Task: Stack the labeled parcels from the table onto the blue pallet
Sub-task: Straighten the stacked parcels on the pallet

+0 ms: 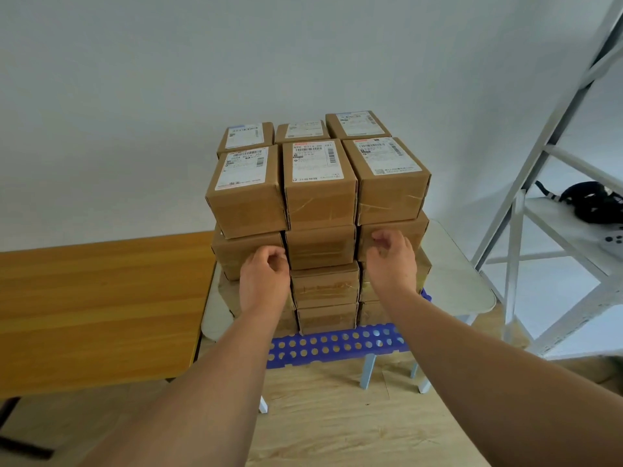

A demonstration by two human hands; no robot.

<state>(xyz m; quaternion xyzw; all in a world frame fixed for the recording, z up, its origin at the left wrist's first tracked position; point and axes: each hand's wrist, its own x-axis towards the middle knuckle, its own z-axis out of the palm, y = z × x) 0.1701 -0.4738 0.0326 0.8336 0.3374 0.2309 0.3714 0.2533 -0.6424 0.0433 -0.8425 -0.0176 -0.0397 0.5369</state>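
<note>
A tall block of brown cardboard parcels (320,203) with white labels on top stands on the blue perforated pallet (337,345), several layers high. The top layer has two rows of three. My left hand (264,281) hovers in front of the stack's left column, fingers loosely curled, holding nothing. My right hand (394,261) is in front of the right column at about the same height, fingers also loosely curled and empty. Whether either hand touches the boxes is unclear.
The pallet sits on a small pale table (465,284) with light blue legs. A wooden table (101,308) lies to the left. A white metal shelf frame (556,197) with a black object (593,203) on it stands at the right. Behind is a plain wall.
</note>
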